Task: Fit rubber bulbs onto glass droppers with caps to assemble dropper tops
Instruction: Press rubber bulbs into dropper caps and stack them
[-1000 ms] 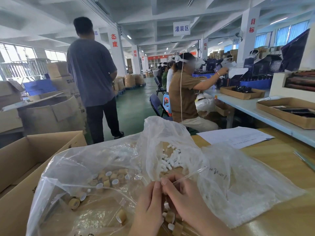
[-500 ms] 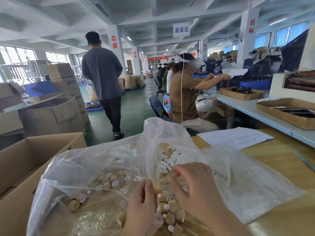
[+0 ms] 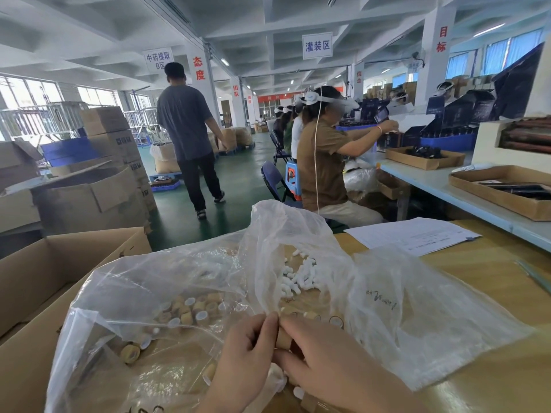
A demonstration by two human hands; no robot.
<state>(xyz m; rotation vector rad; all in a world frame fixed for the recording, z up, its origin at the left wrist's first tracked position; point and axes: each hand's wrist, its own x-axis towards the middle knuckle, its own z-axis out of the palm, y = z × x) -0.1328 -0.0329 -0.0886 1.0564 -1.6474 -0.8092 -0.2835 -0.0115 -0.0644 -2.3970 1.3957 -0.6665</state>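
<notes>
"灌装区" on hanging sign (image 3: 317, 45)

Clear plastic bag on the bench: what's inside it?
Through the clear plastic bag, loose tan caps at left and a pile of white rubber bulbs further back. The left hand and right hand grip one held cap at the near edge; they cover whatever lies beneath them.

The cap (image 3: 283, 338) between the left hand (image 3: 247, 356) and right hand (image 3: 325, 362) is tan. Beyond them white bulbs (image 3: 298, 277) show through a clear bag (image 3: 417, 323). Left lie tan, white-lined caps (image 3: 190, 314) and a brown box (image 3: 59, 263). Right, the worktop (image 3: 492, 278) is yellow.
</notes>
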